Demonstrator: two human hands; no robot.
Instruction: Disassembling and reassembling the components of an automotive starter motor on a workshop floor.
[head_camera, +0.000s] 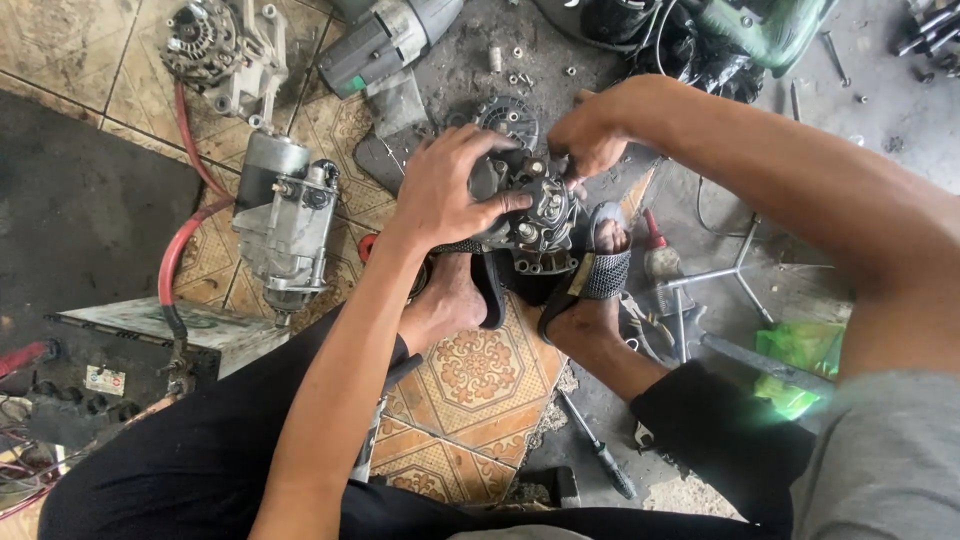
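Note:
A grey, greasy alternator-like motor housing (540, 215) stands on the floor between my two sandalled feet. My left hand (445, 190) lies over its left side with the fingers wrapped around the casing. My right hand (585, 135) is pinched at the top of the housing, fingers closed on a small part there; what it grips is hidden by the fingers. A round black vented cover (508, 118) lies just behind the housing.
A starter motor (285, 215) with a red hose (175, 265) lies at the left, another alternator (205, 40) at the top left. Loose nuts (515, 70) are scattered behind. A screwdriver (600, 450), a cross wrench (735, 270) and a green bag (800, 365) lie to the right.

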